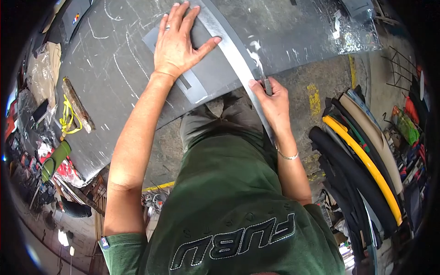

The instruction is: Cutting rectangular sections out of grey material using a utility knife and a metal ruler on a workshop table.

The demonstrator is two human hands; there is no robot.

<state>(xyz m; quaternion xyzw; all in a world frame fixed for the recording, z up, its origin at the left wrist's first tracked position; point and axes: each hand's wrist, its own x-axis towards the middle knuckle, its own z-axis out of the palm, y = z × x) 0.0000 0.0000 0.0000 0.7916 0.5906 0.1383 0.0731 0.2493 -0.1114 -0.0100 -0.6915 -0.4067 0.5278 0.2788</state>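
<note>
Left fingers at edge of silvery strip; cutter in right fingers.

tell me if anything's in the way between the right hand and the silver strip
Nothing visible is: the right hand's thumb overlaps the right edge of the silver strip. The dark-handled tool in its grip sits right of the thumb.
</note>
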